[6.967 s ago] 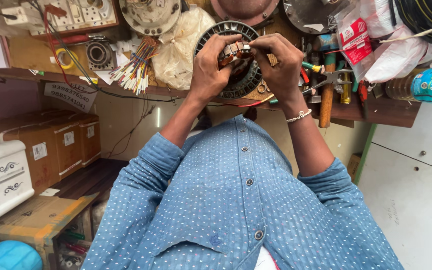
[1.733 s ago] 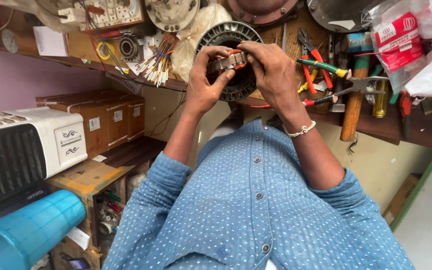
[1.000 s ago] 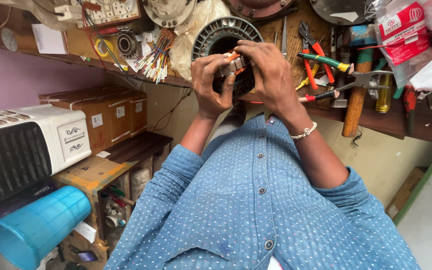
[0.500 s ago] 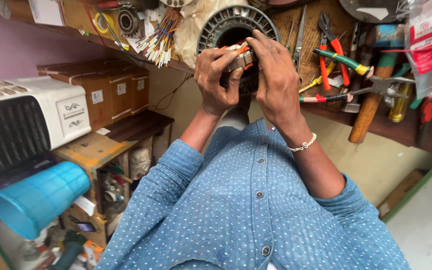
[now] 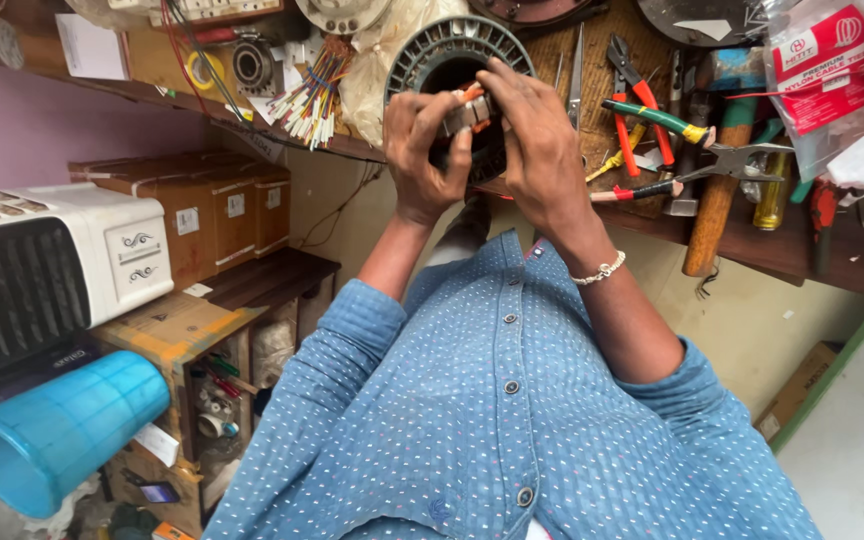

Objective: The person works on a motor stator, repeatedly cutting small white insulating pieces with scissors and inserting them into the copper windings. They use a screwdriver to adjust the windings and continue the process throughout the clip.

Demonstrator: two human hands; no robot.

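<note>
A round grey ribbed motor stator [image 5: 422, 52] lies on the wooden bench [image 5: 752, 245] in front of me. Both my hands are at its middle. My left hand [image 5: 422, 150] pinches a small block of orange and copper winding [image 5: 469, 103] from the left, thumb up against it. My right hand [image 5: 542, 140], with a bead bracelet at the wrist, covers the same block from the right, fingers curled over its top. The hands hide most of the stator's core. My blue dotted shirt fills the lower part of the view.
On the bench to the right lie pliers [image 5: 642, 95], a green-handled screwdriver [image 5: 657, 118], a wooden-handled hammer [image 5: 717, 205] and plastic bags [image 5: 822, 80]. A bundle of coloured wires [image 5: 307, 100] and a bearing [image 5: 252, 65] sit to the left. Below left stand cardboard boxes [image 5: 202, 215], a white appliance [image 5: 52, 270] and a blue bucket [image 5: 62, 430].
Both hands have stayed on the winding at the stator, with the fingers shifting slightly. The view has swung so the appliance and blue bucket at the left came into sight.
</note>
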